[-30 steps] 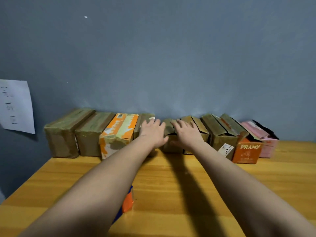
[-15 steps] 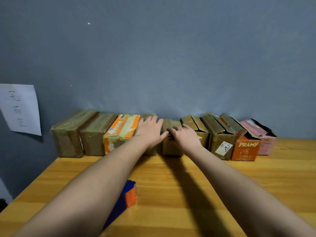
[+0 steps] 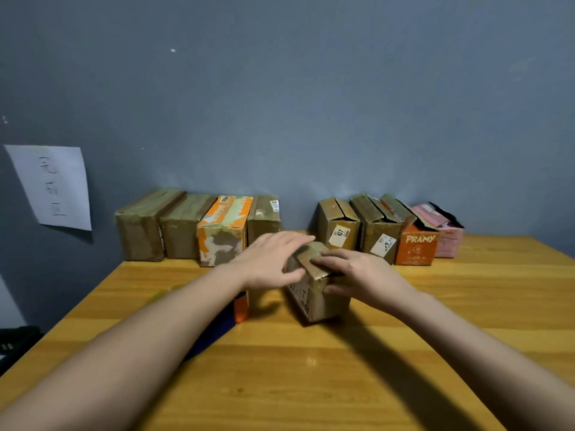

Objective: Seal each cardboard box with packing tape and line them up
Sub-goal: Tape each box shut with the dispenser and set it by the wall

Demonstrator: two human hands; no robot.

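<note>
— Sitting out on the wooden worktop (image 3: 404, 353), small cardboard box (image 3: 314, 293), pulled fwd of the row at the wall. Top flap partly up, not taped.

— Hands?

— Right hand (image 3: 357, 272) gripping the box: fingers over the top flap, thumb curled vs. the right side. Left hand (image 3: 270, 259) flat-ish, fingers straight, laid on the top left edge, touching, not curled round it.

— Row at the back?

— Two groups w/ a gap btwn, right behind the box. Left group: two brown taped boxes (image 3: 161, 225), then orange-and-white box (image 3: 222, 231), then one more brown box (image 3: 264, 216), all touching side by side, tops taped shut. Right group: brown box w/ "07" label (image 3: 337, 225), top flaps ajar; next brown box w/ white label (image 3: 378, 228), flaps also ajar; orange "PRAMY" box (image 3: 417, 244); pink box (image 3: 445, 234) at the end, top open.

— Tape?

— Blue-and-orange thing (image 3: 239, 306) on the worktop just left of the box, mostly hidden under the left forearm. Can't tell what exactly.

— Else?

— White paper sheet (image 3: 53, 185) w/ handwriting stuck on the grey wall (image 3: 311, 104), far left.
</note>
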